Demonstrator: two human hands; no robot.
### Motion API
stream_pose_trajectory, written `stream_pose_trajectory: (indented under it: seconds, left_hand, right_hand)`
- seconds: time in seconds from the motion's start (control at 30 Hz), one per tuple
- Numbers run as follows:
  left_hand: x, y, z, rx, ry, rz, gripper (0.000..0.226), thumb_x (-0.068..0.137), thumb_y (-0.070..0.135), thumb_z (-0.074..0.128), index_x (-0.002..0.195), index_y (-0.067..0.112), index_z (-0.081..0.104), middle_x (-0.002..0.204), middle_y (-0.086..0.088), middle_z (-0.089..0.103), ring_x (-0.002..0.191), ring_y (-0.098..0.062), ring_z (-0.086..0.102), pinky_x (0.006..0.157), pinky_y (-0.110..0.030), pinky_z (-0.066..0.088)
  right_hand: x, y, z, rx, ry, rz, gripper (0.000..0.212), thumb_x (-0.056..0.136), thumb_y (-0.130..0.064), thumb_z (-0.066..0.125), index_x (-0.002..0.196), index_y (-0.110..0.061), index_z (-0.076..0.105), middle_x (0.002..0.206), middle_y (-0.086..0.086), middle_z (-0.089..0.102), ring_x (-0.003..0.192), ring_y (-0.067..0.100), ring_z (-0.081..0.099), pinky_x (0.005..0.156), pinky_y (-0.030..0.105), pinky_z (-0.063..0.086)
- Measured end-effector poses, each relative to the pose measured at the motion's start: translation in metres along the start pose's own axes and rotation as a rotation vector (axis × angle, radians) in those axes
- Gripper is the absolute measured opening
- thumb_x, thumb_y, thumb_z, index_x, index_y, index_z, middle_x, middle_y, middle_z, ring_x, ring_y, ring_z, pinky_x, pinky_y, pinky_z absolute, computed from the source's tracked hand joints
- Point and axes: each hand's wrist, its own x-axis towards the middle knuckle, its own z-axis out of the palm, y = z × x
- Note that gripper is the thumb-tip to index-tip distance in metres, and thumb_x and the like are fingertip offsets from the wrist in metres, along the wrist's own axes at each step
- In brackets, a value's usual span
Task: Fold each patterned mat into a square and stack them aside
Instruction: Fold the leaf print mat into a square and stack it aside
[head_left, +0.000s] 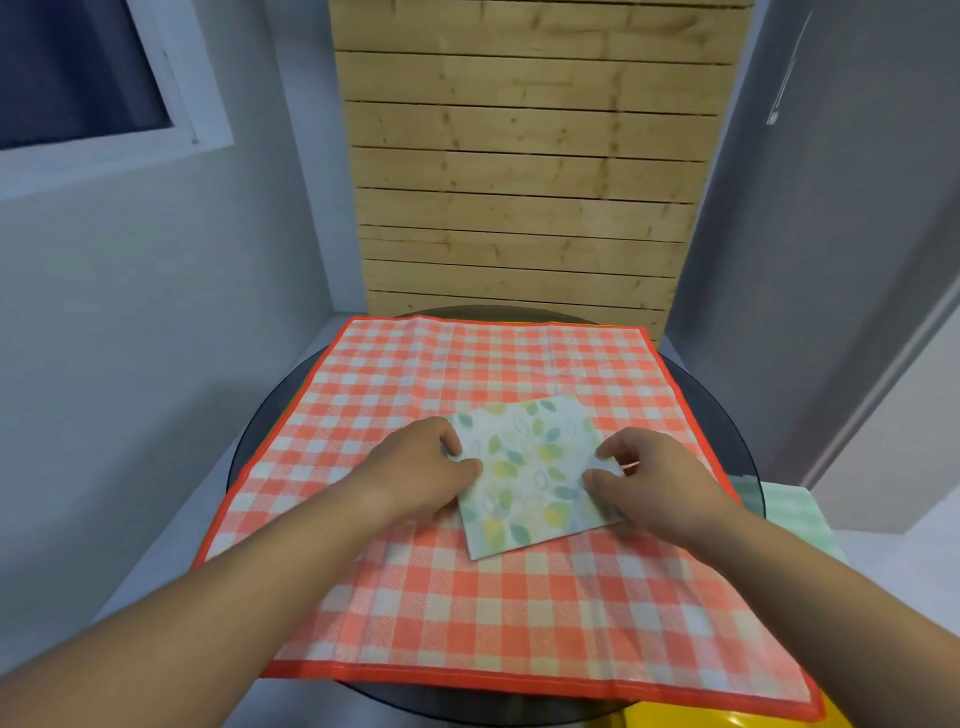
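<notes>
Pinching folded leaf-print mat (530, 470): left hand (421, 467) left edge, right hand (641, 475) right edge; atop checkered mat (415, 597).

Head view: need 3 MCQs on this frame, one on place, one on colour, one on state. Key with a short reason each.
1. Where does the leaf-print mat lie?
A. On the checked mat
B. On the bare floor
C. Hanging on the wooden slats

2. What colour is the checked mat with its border?
A. Blue and white
B. Orange-red and white
C. Black and yellow

3. What state is the leaf-print mat in?
A. Spread out fully flat
B. Rolled into a tube
C. Folded into a small square, held at its sides by both hands

Key:
1 A: checks show on every side of it.
2 B: orange-red squares and an orange-red hem.
3 C: the left hand grips its left edge and the right hand its right edge.
</notes>
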Motion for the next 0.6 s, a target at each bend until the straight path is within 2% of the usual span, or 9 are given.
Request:
stream_pose_trajectory:
  seconds: [0.1,0.2,0.23,0.3,0.37,0.43,0.5,0.53,0.6]
  left_hand:
    - [0.002,0.002,0.002,0.029,0.028,0.010,0.049,0.093,0.045,0.062,0.136,0.030,0.046,0.123,0.003,0.059,0.081,-0.016,0.071,0.069,-0.033,0.061]
    - [0.007,0.004,0.007,0.012,-0.001,0.013,0.063,0.092,0.045,0.062,0.149,0.033,0.038,0.138,0.001,0.051,0.093,-0.016,0.068,0.074,-0.032,0.061]
    - [0.008,0.006,0.008,-0.008,-0.005,0.009,0.059,0.093,0.043,0.063,0.146,0.031,0.041,0.133,0.001,0.055,0.090,-0.015,0.069,0.071,-0.030,0.060]
    - [0.007,0.008,0.009,-0.099,-0.016,-0.025,0.042,0.094,0.037,0.064,0.132,0.027,0.047,0.110,-0.002,0.066,0.072,-0.017,0.070,0.062,-0.032,0.060]
    - [0.008,0.008,0.007,-0.108,0.010,-0.044,0.033,0.094,0.036,0.065,0.120,0.025,0.047,0.097,-0.004,0.068,0.064,-0.018,0.067,0.065,-0.038,0.060]
    - [0.009,0.007,0.004,-0.027,0.071,-0.029,0.040,0.091,0.044,0.066,0.121,0.027,0.046,0.111,0.000,0.064,0.078,-0.016,0.069,0.073,-0.039,0.062]
    - [0.010,0.008,0.003,-0.030,0.088,-0.039,0.058,0.089,0.047,0.068,0.135,0.025,0.040,0.120,0.005,0.059,0.092,-0.017,0.067,0.078,-0.037,0.060]
    - [0.010,0.009,0.003,-0.063,0.080,-0.062,0.066,0.089,0.046,0.069,0.141,0.021,0.035,0.118,0.006,0.059,0.094,-0.017,0.066,0.076,-0.035,0.059]
    - [0.006,0.016,0.001,-0.167,0.035,-0.135,0.073,0.090,0.042,0.070,0.144,0.017,0.029,0.108,0.007,0.060,0.089,-0.017,0.068,0.062,-0.029,0.057]
  right_hand:
    - [-0.003,-0.002,-0.001,0.016,-0.040,0.019,0.039,0.084,-0.040,0.073,0.117,-0.027,0.057,0.111,-0.004,0.058,0.087,0.010,0.060,0.065,0.023,0.050]
    - [-0.003,-0.003,0.001,0.069,-0.046,0.029,0.038,0.083,-0.037,0.075,0.116,-0.029,0.056,0.103,-0.006,0.057,0.083,0.013,0.062,0.066,0.027,0.055]
    - [-0.002,-0.003,0.001,0.107,-0.038,0.034,0.036,0.084,-0.034,0.074,0.115,-0.028,0.057,0.101,-0.006,0.058,0.082,0.014,0.063,0.064,0.026,0.054]
    - [-0.001,-0.004,-0.001,0.196,-0.024,0.056,0.031,0.086,-0.027,0.073,0.114,-0.027,0.059,0.097,-0.005,0.058,0.076,0.014,0.063,0.055,0.022,0.049]
    - [0.000,-0.004,-0.004,0.248,-0.020,0.064,0.026,0.088,-0.022,0.071,0.112,-0.026,0.061,0.098,-0.002,0.058,0.075,0.014,0.062,0.051,0.019,0.045]
    - [-0.002,-0.002,-0.005,0.258,-0.030,0.040,0.024,0.088,-0.020,0.072,0.109,-0.027,0.063,0.100,0.000,0.057,0.076,0.013,0.060,0.053,0.020,0.047]
    - [-0.005,0.000,-0.005,0.301,-0.048,0.019,0.024,0.086,-0.017,0.073,0.106,-0.030,0.064,0.100,0.004,0.058,0.076,0.015,0.058,0.056,0.021,0.050]
    - [-0.007,0.001,-0.005,0.333,-0.057,0.011,0.026,0.086,-0.015,0.072,0.105,-0.031,0.064,0.101,0.004,0.058,0.076,0.015,0.059,0.055,0.020,0.051]
    - [-0.010,0.002,-0.007,0.404,-0.091,0.004,0.033,0.088,-0.009,0.069,0.111,-0.032,0.064,0.105,0.003,0.060,0.081,0.015,0.064,0.056,0.019,0.053]
